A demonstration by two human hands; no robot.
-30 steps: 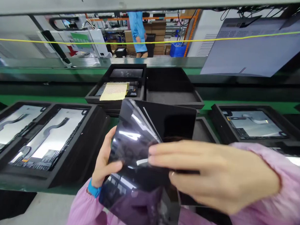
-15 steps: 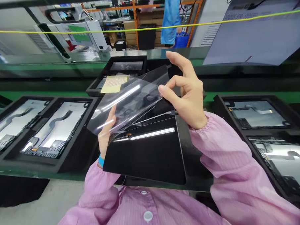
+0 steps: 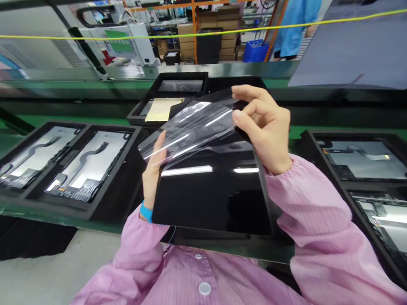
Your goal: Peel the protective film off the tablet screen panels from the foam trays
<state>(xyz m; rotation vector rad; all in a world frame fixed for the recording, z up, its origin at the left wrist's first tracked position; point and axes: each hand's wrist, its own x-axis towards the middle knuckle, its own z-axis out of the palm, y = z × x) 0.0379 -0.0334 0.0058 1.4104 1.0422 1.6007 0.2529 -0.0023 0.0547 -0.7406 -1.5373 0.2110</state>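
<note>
Green surface (image 3: 1, 143) stretched from nine o'clock to three, with a pink-clad torso (image 3: 201, 278) nearest, at six. Just beyond, the left hand (image 3: 152, 177), a blue band (image 3: 146, 211) at its wrist, grasped the left edge of a glossy black panel (image 3: 208, 202), which was held up, tilted, at the middle of the clock. Its raised finger showed through a clear film (image 3: 201, 130) that slanted over the panel's far part. At one o'clock the right hand (image 3: 267, 128) pinched the right end of that film between thumb and fingertips; whether the film touched the panel along its lower edge could not be told. Around them lay black trays: a pair of compartments (image 3: 117, 180) at nine o'clock and another pair (image 3: 384, 185) at three, each with silvery parts and a ribbon cable inside. Farther off, toward eleven, a black tray (image 3: 135, 118) bore a yellow sheet (image 3: 160, 110). Past that, a yellow cord (image 3: 242, 30) crossed the view; behind it stood cardboard boxes (image 3: 186, 41) near twelve, a blue bin (image 3: 256, 51), and a blue-clothed person (image 3: 293, 26) at one.
</note>
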